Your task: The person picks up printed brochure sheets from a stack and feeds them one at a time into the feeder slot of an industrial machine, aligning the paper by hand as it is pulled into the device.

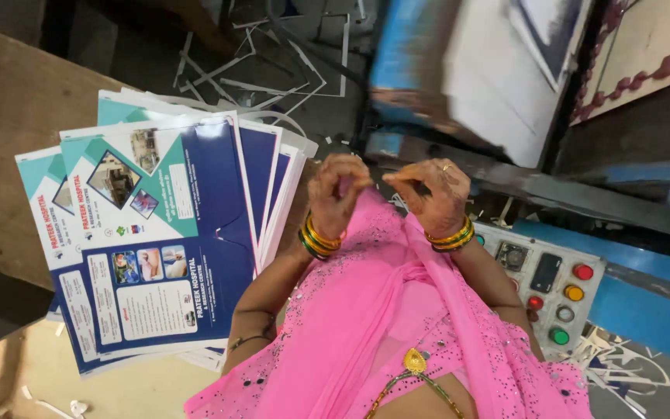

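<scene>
Beside stacked printed sheets [157,233], both hands [336,194] [428,194] hover pinched, seemingly holding nothing.

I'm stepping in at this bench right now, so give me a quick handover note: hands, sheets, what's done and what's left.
Left hand: raised at chest height, fingers curled, holding no sheet.
Right hand: raised beside it, fingertips pinched towards the left hand; anything between them is too small to tell.
Printed sheets: fanned stack on the wooden table, left of both hands, untouched.
Control panel with coloured buttons: by the right forearm.
Offcut strips lie beyond the stack.
Done and left: cannot tell.
</scene>
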